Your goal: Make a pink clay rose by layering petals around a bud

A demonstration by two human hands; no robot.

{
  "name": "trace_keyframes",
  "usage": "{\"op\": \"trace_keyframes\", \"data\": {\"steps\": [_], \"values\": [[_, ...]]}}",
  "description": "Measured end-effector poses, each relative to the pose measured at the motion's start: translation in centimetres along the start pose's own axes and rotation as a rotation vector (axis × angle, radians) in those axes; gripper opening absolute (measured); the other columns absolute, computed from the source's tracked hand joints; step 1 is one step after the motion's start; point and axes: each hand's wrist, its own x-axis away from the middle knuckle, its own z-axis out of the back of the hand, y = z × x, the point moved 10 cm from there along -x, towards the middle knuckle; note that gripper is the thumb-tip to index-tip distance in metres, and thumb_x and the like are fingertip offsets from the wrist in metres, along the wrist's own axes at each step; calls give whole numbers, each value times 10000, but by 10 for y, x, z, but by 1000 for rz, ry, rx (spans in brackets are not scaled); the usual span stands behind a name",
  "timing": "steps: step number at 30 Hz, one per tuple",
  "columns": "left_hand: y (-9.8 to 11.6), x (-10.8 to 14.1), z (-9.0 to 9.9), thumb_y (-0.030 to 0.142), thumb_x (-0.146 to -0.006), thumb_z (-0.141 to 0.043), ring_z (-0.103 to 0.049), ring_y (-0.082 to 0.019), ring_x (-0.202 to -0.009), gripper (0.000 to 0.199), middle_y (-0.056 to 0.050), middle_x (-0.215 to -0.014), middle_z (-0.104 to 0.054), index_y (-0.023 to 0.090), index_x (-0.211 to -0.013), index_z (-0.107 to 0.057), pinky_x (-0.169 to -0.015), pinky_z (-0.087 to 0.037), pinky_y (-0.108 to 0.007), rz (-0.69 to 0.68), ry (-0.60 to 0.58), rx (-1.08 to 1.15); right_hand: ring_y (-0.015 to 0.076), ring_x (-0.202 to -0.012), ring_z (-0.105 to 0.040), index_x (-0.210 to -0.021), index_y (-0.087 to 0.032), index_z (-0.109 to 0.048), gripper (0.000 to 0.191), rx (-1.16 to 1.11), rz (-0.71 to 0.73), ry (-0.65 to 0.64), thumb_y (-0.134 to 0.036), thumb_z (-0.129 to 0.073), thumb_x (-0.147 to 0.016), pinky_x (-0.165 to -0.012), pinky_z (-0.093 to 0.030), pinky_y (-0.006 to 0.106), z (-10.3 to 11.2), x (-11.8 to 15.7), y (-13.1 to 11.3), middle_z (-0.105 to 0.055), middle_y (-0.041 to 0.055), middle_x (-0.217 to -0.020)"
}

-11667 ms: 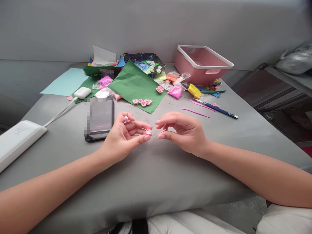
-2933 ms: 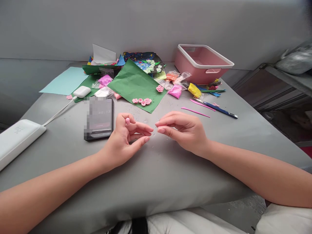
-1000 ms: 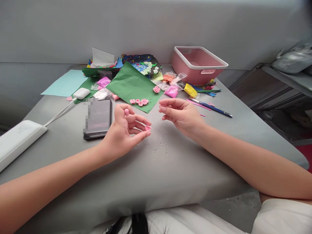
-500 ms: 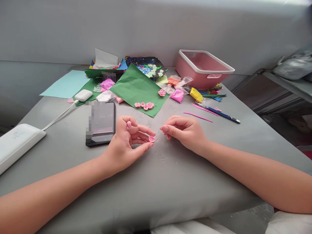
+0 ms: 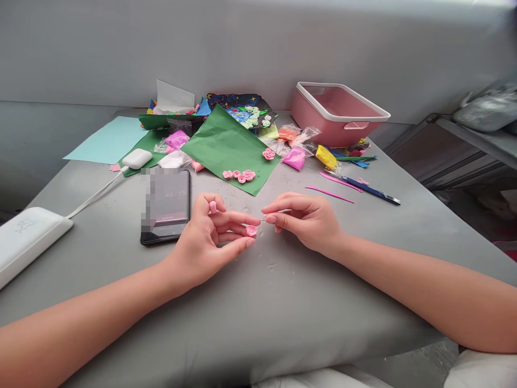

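Observation:
My left hand [image 5: 210, 237] rests on the grey table [image 5: 250, 302], pinching a small pink clay rose [image 5: 251, 230] between two fingertips; a small lump of pink clay [image 5: 212, 206] sits between its thumb and forefinger. My right hand [image 5: 307, 220] is just right of the rose, thumb and forefinger pinched together on what looks like a thin sliver of clay, too small to make out. Several finished pink roses [image 5: 239, 175] lie on a green paper sheet [image 5: 226, 145] beyond the hands.
A phone [image 5: 165, 205] lies left of my left hand. A white power bank [image 5: 24, 237] with cable and a white earbud case [image 5: 136, 158] are further left. Clay bags [image 5: 294, 157], pink sticks [image 5: 329, 193], a blue-handled tool [image 5: 369, 191] and a pink basin [image 5: 338, 112] are at right.
My right hand lifted away toward the green sheet a second ago and has come back down beside the rose. The left hand has kept hold of the rose and clay lump.

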Motion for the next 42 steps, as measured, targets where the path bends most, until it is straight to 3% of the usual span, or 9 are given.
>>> {"op": "trace_keyframes", "data": {"steps": [3, 9, 13, 16, 21, 28, 35, 39, 42], "values": [[-2, 0, 0, 131, -847, -706, -762, -142, -918, 480, 1, -1090, -781, 278, -890, -251, -860, -630, -353, 49, -1, 54, 89, -634, -608, -825, -221, -805, 76, -16, 6, 31, -276, -805, -773, -510, -555, 196, 4, 0, 2, -709, 32, -812], [-2, -1, 3, 141, -829, -733, -783, -137, -804, 494, 53, -963, -773, 269, -880, -259, -766, -625, -269, 116, 58, 108, 90, -641, -611, -798, -209, -786, 99, -52, 63, 39, -306, -801, -792, -543, -582, 211, 6, 1, -6, -689, 24, -790], [1, -1, 3, 115, -811, -747, -772, -104, -794, 512, 79, -951, -749, 268, -884, -263, -750, -618, -226, 96, 59, 99, 80, -634, -630, -793, -224, -802, 8, -97, 105, 13, -231, -799, -791, -557, -595, 197, 3, 3, -10, -691, 15, -778], [2, 1, 3, 103, -798, -758, -754, -75, -780, 524, 98, -942, -723, 266, -887, -268, -735, -614, -201, 83, 54, 98, 63, -628, -652, -836, -255, -818, 128, -119, 128, -40, -144, -799, -775, -590, -604, 178, -2, 4, -13, -708, 3, -794], [4, 1, 3, 112, -800, -765, -748, -67, -786, 524, 100, -963, -690, 265, -890, -271, -743, -615, -196, 58, 50, 91, 104, -787, -704, -995, -276, -801, 231, -132, 141, -98, -148, -775, -805, -628, -645, 194, -8, 7, -15, -712, 24, -901], [4, 1, 5, 128, -803, -769, -745, -70, -783, 520, 62, -1029, -721, 266, -888, -275, -730, -612, -196, 24, 68, 67, 76, -697, -654, -899, -200, -771, 69, -63, 204, -142, -190, -706, -880, -622, -629, 201, -13, 10, -21, -674, 29, -871], [4, -1, 2, 89, -795, -760, -750, -83, -832, 520, 66, -1009, -740, 264, -886, -279, -752, -617, -214, 36, 48, 77, 86, -656, -641, -876, -220, -788, 72, 60, 256, -114, -181, -731, -857, -584, -577, 203, -10, 11, -27, -708, 26, -810], [4, 1, 2, 84, -831, -719, -768, -96, -844, 467, 64, -1005, -745, 255, -874, -286, -765, -615, -214, 55, 48, 106, 114, -735, -694, -974, -269, -795, 197, -24, 235, -60, -169, -787, -804, -575, -589, 201, -4, 12, -26, -731, 18, -827], [4, 2, 3, 79, -838, -707, -775, -100, -812, 443, 74, -969, -733, 244, -853, -297, -769, -615, -217, 71, 62, 111, 112, -705, -677, -929, -249, -792, 131, -31, 244, -39, -196, -784, -810, -539, -579, 213, -2, 12, -27, -714, 23, -841]]}}
